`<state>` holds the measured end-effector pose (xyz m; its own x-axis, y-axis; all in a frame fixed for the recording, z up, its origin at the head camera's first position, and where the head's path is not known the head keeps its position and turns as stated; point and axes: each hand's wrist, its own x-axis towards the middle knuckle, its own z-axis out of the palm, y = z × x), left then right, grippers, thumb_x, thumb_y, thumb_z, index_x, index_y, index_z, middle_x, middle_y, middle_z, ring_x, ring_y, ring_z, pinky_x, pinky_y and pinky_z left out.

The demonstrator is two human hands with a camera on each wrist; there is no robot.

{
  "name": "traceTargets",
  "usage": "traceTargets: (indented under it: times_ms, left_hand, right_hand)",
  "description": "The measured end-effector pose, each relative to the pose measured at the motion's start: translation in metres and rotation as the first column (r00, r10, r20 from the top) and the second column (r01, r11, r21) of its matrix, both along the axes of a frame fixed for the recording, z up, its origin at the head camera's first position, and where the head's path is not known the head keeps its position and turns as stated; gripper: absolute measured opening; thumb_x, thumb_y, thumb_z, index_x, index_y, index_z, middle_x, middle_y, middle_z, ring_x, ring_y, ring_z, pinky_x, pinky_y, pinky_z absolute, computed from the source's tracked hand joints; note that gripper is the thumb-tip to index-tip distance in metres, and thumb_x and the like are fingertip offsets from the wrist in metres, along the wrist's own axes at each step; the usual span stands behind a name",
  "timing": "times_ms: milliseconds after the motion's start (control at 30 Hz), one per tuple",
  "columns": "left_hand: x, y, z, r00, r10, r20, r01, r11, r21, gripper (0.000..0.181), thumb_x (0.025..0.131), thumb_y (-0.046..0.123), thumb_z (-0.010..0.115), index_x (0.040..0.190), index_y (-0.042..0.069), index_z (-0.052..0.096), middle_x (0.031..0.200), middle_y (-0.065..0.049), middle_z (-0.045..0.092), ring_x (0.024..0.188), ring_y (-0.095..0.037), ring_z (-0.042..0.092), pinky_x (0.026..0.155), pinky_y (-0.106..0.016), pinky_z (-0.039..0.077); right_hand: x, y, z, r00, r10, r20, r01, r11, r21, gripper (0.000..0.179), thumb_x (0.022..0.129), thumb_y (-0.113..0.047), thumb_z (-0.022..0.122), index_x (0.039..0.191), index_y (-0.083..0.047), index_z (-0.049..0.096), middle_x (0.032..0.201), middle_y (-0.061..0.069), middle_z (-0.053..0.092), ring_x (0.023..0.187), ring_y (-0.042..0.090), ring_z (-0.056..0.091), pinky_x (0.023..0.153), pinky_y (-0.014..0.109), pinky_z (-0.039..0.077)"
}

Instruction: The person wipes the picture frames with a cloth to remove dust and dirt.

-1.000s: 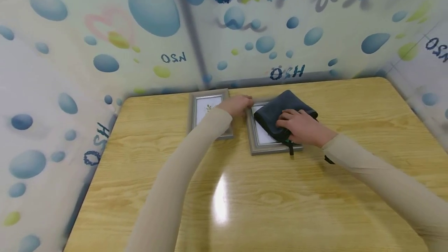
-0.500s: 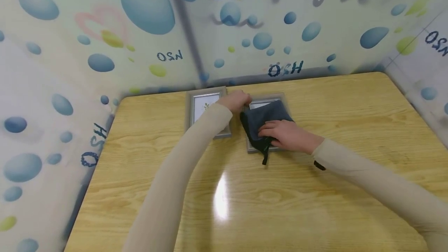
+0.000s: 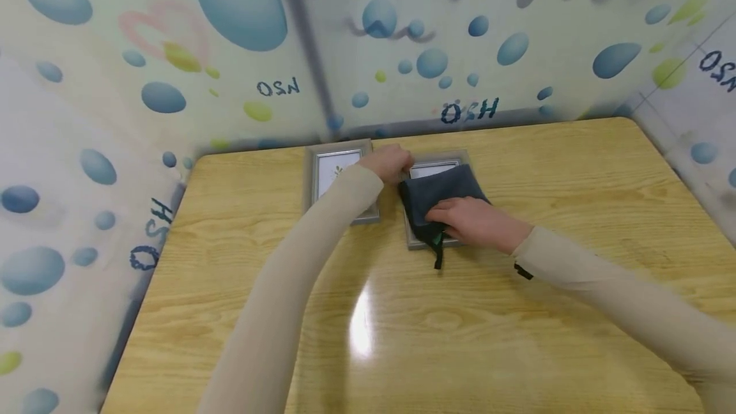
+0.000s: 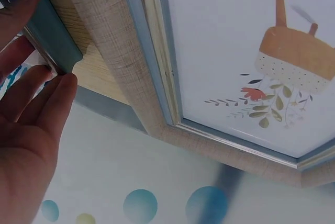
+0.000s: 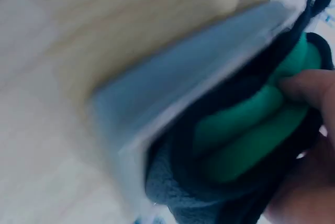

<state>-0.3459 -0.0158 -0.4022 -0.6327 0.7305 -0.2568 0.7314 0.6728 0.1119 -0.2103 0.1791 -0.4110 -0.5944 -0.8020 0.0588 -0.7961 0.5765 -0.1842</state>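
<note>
My left hand (image 3: 388, 163) pinches the upper left edge of the right picture frame (image 3: 447, 157), which lies on the table. In the left wrist view, thumb and fingers clasp the border of that held frame (image 4: 57, 30) from both sides. A dark blue cloth (image 3: 445, 187) with black edging and a hanging loop covers much of its face. My right hand (image 3: 480, 219) holds this cloth against the frame. Seen from the right wrist, the cloth's green inner side (image 5: 235, 130) shows, folded under curled fingers. The picture beneath is mostly hidden.
A second grey picture frame (image 3: 311, 177) lies to the left, partly behind my left forearm; the left wrist view shows its flower print (image 4: 267, 98). Both frames lie near the back edge of the wooden table (image 3: 460, 337), close to the patterned wall (image 3: 322, 82).
My right hand has moved the cloth left and slightly down across the right frame, uncovering its upper right border. Since half a second ago it has barely shifted. The left hand keeps its hold.
</note>
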Motion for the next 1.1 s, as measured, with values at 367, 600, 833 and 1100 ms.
traceTargets:
  times_ms: [367, 600, 833, 1100]
  left_hand:
    - [-0.003, -0.001, 0.002, 0.998, -0.003, 0.057, 0.005, 1.000, -0.027, 0.021, 0.080, 0.006, 0.075, 0.084, 0.010, 0.055, 0.079, 0.000, 0.046, 0.072, -0.016, 0.038, 0.064, -0.028, 0.033]
    - [-0.001, -0.003, 0.004, 0.995, 0.016, 0.095, -0.010, 0.998, -0.058, 0.049, 0.070, 0.031, 0.088, 0.104, 0.008, 0.063, 0.099, -0.002, 0.060, 0.083, -0.016, 0.049, 0.073, -0.031, 0.043]
    - [-0.001, -0.002, 0.003, 0.997, 0.027, 0.066, -0.023, 0.998, -0.058, 0.031, 0.074, 0.019, 0.084, 0.093, 0.009, 0.062, 0.086, -0.001, 0.054, 0.075, -0.016, 0.044, 0.066, -0.028, 0.037]
    - [-0.003, 0.003, 0.002, 0.998, 0.014, 0.060, -0.010, 0.998, -0.066, 0.026, 0.079, 0.013, 0.077, 0.080, 0.012, 0.050, 0.075, 0.000, 0.039, 0.069, -0.016, 0.036, 0.061, -0.028, 0.028]
  right_hand:
    - [0.014, 0.023, -0.001, 0.999, -0.005, 0.050, 0.007, 0.999, -0.043, 0.035, 0.083, 0.004, 0.071, 0.117, -0.004, 0.065, 0.115, 0.012, 0.065, 0.107, 0.029, 0.061, 0.086, 0.044, 0.050]
    - [0.020, 0.048, 0.012, 0.996, -0.086, -0.025, 0.088, 0.992, 0.091, 0.034, 0.079, -0.002, 0.077, 0.112, -0.005, 0.068, 0.111, 0.014, 0.067, 0.105, 0.033, 0.061, 0.083, 0.051, 0.050]
    - [0.018, 0.013, -0.001, 1.000, 0.006, -0.018, -0.006, 1.000, -0.008, 0.033, 0.084, -0.003, 0.073, 0.116, -0.005, 0.066, 0.112, 0.012, 0.066, 0.104, 0.029, 0.062, 0.084, 0.044, 0.051]
    - [0.026, 0.002, -0.009, 0.998, 0.060, -0.009, -0.060, 0.991, -0.118, 0.040, 0.084, -0.005, 0.073, 0.123, -0.005, 0.064, 0.121, 0.012, 0.063, 0.112, 0.028, 0.059, 0.088, 0.045, 0.049]
